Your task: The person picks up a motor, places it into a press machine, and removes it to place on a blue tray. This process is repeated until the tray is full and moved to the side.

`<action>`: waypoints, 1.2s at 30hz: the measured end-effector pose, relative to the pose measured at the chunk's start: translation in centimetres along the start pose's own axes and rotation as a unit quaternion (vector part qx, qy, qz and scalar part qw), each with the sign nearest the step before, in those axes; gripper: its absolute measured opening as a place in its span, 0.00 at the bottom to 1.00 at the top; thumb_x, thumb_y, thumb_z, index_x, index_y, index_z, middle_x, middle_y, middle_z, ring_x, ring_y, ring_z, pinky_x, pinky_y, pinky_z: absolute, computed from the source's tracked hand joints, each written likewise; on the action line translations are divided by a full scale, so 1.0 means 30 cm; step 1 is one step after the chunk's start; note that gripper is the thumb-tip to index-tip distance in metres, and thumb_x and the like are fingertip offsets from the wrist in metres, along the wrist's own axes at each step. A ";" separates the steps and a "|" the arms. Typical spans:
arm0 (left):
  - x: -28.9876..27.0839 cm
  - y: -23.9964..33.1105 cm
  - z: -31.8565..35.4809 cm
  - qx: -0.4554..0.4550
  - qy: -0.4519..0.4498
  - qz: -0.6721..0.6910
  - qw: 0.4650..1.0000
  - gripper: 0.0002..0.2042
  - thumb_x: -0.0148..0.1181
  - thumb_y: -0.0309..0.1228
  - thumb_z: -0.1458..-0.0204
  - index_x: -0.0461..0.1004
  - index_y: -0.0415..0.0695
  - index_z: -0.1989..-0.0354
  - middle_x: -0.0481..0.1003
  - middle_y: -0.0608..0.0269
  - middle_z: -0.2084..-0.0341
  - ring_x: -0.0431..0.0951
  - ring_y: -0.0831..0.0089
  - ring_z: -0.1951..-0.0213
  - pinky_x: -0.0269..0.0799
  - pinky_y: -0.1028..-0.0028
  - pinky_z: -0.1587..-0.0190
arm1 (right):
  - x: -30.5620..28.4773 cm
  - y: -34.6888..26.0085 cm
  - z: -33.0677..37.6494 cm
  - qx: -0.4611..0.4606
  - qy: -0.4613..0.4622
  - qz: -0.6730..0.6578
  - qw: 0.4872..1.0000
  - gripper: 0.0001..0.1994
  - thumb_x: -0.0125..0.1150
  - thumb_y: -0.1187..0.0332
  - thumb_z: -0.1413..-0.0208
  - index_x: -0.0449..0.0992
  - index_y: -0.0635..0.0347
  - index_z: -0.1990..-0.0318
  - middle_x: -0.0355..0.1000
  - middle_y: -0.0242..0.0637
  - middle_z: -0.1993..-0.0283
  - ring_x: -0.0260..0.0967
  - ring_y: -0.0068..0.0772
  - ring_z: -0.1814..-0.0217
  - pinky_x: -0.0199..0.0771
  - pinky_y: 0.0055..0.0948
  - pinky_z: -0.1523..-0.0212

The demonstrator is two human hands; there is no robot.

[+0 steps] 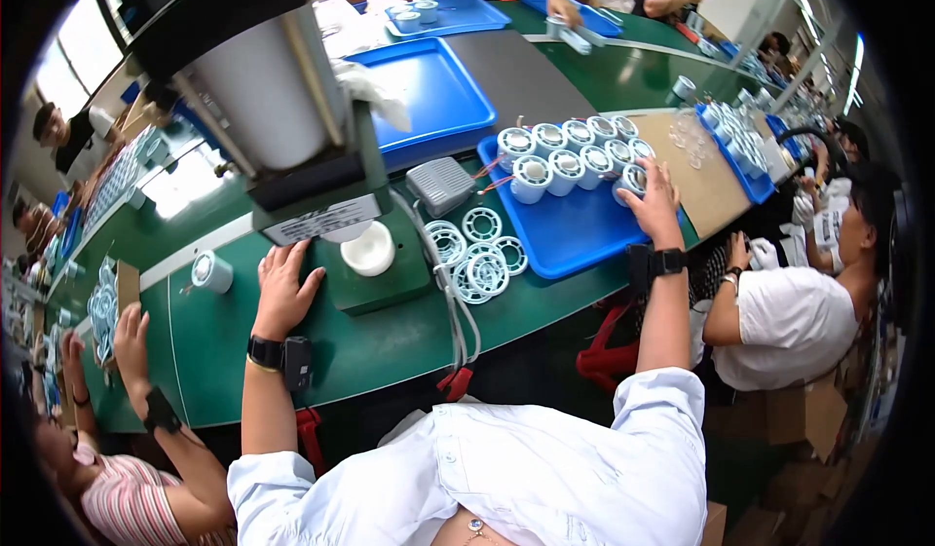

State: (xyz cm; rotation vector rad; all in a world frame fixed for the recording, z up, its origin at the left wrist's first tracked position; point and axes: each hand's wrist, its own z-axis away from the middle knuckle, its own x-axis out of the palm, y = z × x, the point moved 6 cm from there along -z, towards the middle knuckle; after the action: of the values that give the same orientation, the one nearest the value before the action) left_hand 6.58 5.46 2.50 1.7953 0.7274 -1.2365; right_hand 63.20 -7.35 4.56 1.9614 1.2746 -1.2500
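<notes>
My right hand [656,207] is closed round a light-blue cylindrical motor housing [629,185] at the right end of a cluster in the blue tray [570,239]. Several similar housings [532,174] stand upright beside it, with slotted rings on top and thin wires at the left. My left hand [288,288] lies with fingers stretched out on the green table, close to the left side of the press base [380,293]. A round white fixture [368,250] sits on that base, under the press head [321,220]. Loose light-blue slotted rings [484,271] lie in a pile between press and tray.
A grey foot-pedal-like box [440,186] and grey cables [458,327] are beside the press. One housing [211,271] stands left of my left hand. A blue tray [429,93] lies behind the press. Co-workers sit at both sides; a red stool [604,351] is below the edge.
</notes>
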 end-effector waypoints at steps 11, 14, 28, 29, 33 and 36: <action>-0.187 -0.068 0.006 0.123 0.191 0.016 0.974 0.26 0.67 0.36 0.52 0.71 0.44 0.43 0.75 0.55 0.54 0.71 0.56 0.48 0.66 0.61 0.43 | -0.050 -0.632 0.226 -0.133 -0.059 -0.483 0.864 0.12 0.56 0.69 0.39 0.73 0.63 0.50 0.74 0.36 0.51 0.68 0.28 0.49 0.64 0.24 0.49; -0.271 -0.274 0.048 -0.041 0.293 -0.024 0.955 0.26 0.71 0.36 0.56 0.74 0.43 0.47 0.77 0.56 0.57 0.74 0.61 0.51 0.69 0.66 0.46 | -0.053 -0.656 0.232 -0.126 -0.077 -0.510 0.847 0.10 0.55 0.71 0.39 0.73 0.63 0.52 0.75 0.34 0.54 0.69 0.25 0.54 0.65 0.21 0.52; -0.073 -0.284 0.011 -0.083 0.141 0.320 0.933 0.27 0.73 0.35 0.58 0.74 0.39 0.49 0.78 0.60 0.58 0.77 0.70 0.55 0.71 0.72 0.51 | -0.039 -0.649 0.230 -0.085 -0.112 -0.561 0.816 0.09 0.53 0.72 0.37 0.73 0.63 0.52 0.75 0.31 0.59 0.66 0.15 0.62 0.66 0.16 0.59; -0.098 -0.203 0.009 -0.071 0.143 0.326 0.932 0.26 0.73 0.35 0.58 0.74 0.39 0.50 0.78 0.60 0.58 0.77 0.71 0.56 0.71 0.72 0.52 | -0.036 -0.650 0.230 -0.082 -0.117 -0.569 0.810 0.09 0.52 0.73 0.37 0.73 0.63 0.53 0.75 0.32 0.59 0.67 0.15 0.62 0.66 0.16 0.59; -0.154 0.127 -0.021 0.034 0.161 0.401 0.901 0.26 0.74 0.38 0.61 0.75 0.40 0.53 0.77 0.60 0.60 0.75 0.70 0.59 0.68 0.69 0.54 | -0.029 -0.626 0.234 -0.075 -0.125 -0.564 0.813 0.08 0.52 0.73 0.37 0.74 0.63 0.53 0.75 0.31 0.60 0.68 0.16 0.61 0.67 0.16 0.59; -0.110 0.212 -0.043 0.048 0.138 0.275 0.950 0.26 0.74 0.41 0.61 0.76 0.41 0.54 0.76 0.58 0.61 0.74 0.67 0.59 0.64 0.68 0.52 | -0.036 -0.635 0.236 -0.075 -0.124 -0.564 0.813 0.08 0.52 0.74 0.37 0.74 0.64 0.53 0.75 0.31 0.61 0.67 0.15 0.62 0.67 0.17 0.60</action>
State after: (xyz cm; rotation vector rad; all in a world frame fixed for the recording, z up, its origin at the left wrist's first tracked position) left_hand 11.20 3.37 7.75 2.0864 0.2762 -0.6671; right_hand 43.04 -4.77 3.72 0.7478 2.3990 -1.7108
